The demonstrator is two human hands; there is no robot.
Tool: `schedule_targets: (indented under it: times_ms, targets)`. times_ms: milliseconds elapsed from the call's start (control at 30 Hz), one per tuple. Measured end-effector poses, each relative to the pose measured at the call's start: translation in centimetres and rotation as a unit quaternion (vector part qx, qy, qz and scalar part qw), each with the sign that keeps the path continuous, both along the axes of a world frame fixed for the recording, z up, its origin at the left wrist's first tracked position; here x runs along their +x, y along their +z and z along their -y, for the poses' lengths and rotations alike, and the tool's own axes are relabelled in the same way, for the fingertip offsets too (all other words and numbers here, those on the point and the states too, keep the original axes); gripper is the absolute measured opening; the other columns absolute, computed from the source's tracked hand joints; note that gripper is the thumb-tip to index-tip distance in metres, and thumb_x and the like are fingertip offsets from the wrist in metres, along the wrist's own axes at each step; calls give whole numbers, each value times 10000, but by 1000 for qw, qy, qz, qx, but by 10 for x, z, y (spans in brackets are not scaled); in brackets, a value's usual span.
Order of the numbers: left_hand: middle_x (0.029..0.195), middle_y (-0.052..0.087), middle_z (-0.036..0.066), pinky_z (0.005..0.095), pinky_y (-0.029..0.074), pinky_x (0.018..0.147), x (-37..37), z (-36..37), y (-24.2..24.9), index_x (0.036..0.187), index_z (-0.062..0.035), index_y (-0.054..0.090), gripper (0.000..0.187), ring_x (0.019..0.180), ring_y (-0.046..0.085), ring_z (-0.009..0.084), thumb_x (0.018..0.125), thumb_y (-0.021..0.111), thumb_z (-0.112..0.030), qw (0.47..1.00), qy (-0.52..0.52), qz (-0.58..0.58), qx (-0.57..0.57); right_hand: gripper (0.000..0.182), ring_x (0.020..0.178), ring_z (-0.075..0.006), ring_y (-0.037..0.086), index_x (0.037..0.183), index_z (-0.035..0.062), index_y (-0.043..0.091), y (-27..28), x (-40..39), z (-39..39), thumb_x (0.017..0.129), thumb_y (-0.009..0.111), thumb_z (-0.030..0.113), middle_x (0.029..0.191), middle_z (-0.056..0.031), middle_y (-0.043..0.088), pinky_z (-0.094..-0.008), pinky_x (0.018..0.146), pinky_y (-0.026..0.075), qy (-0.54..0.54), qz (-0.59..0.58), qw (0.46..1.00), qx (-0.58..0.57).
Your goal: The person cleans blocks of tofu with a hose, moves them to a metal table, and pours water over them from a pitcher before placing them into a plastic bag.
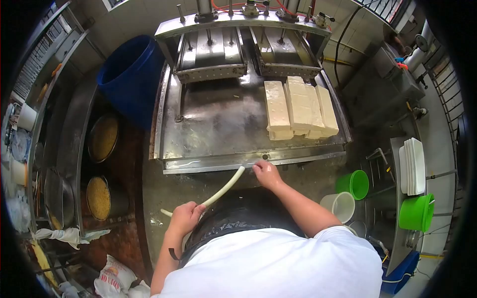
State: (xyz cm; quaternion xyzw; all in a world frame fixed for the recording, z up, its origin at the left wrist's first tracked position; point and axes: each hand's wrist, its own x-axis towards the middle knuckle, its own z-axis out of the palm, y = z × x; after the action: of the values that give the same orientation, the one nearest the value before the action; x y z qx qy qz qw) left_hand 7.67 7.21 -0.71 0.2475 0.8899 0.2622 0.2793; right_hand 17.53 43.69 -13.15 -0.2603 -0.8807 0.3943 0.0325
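A pale, flexible hose [224, 188] curves upward from my left hand [188, 217], whose fingers are wrapped round it. Its open end lies just below the front rim of the steel table [208, 163]. Close to the right of that end is my right hand [267, 174], with its fingers curled together near the rim; whatever it may hold is too small to make out. Several long white blocks [301, 107] lie side by side on the right part of the table.
A steel press frame [243, 26] spans the table's back. A blue barrel [130, 74] stands at the left, above two pots of grainy yellow contents [99, 197]. Green bucket [358, 184] and white bucket [338, 206] stand at the right, near stacked white trays [412, 166].
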Motion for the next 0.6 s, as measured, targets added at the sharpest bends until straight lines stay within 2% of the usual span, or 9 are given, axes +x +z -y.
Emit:
schedule_targets:
  times_ms: [100, 133, 200, 233, 333, 367, 467, 600]
  targets:
    - [866, 726, 243, 516, 553, 757, 3, -6, 6, 912, -10, 730, 524, 850, 715, 454, 1038, 668, -515, 1000, 1, 22, 10, 408, 1045, -416, 738, 1134, -3, 769, -2, -6, -11, 1020, 672, 376, 1063, -241, 773, -502, 933, 562, -88, 61, 972, -209]
    - [868, 729, 241, 509, 555, 759, 4, -7, 8, 926, -8, 738, 514, 848, 718, 445, 1031, 683, -509, 999, -4, 37, 12, 408, 1045, -416, 738, 1134, -3, 769, 0, -8, -12, 1020, 672, 376, 1063, -241, 773, -502, 933, 562, -87, 62, 972, -210]
    - [873, 732, 241, 502, 557, 764, 9, -10, 11, 936, -6, 744, 508, 853, 722, 438, 1025, 695, -504, 999, -12, 44, 9, 382, 1018, -392, 745, 1133, 16, 776, -4, -8, -11, 1023, 670, 366, 1045, -229, 775, -482, 922, 568, 26, 50, 994, -92]
    - [877, 735, 241, 496, 559, 769, 11, -10, 12, 945, -5, 750, 502, 858, 725, 432, 1019, 707, -499, 998, -21, 51, 8, 361, 1029, -393, 746, 1139, 34, 781, -6, -8, -12, 1017, 681, 358, 1064, -232, 778, -473, 914, 573, 77, 70, 987, -126]
    - [894, 739, 250, 504, 561, 784, 13, -12, 12, 948, -2, 756, 519, 885, 723, 444, 1017, 701, -513, 998, -27, 58, 6, 354, 1061, -404, 744, 1158, 50, 778, 4, -2, 4, 1003, 698, 357, 1100, -234, 778, -480, 924, 575, 126, 121, 974, -145]
    - [894, 739, 250, 504, 561, 784, 13, -13, 9, 948, -2, 756, 519, 885, 723, 444, 1017, 701, -513, 998, -27, 58, 6, 391, 1088, -410, 743, 1191, 50, 771, -2, -1, 7, 996, 710, 385, 1139, -229, 779, -491, 944, 574, 178, 107, 973, -100]
    - [915, 740, 260, 515, 560, 801, 9, -24, -3, 957, -6, 741, 503, 905, 717, 462, 1028, 683, -501, 998, -38, 35, -21, 411, 1179, -395, 722, 1277, 52, 749, -14, 13, 10, 1034, 697, 379, 1219, -225, 768, -467, 1026, 552, 182, 166, 960, -134]
    - [979, 730, 266, 533, 546, 832, -2, -60, -9, 1028, -10, 671, 438, 956, 702, 479, 1069, 626, -445, 999, -39, 16, 0, 406, 1190, -403, 716, 1282, 43, 735, 6, 22, 7, 1035, 695, 362, 1240, -235, 758, -468, 1023, 553, 156, 170, 967, -111]
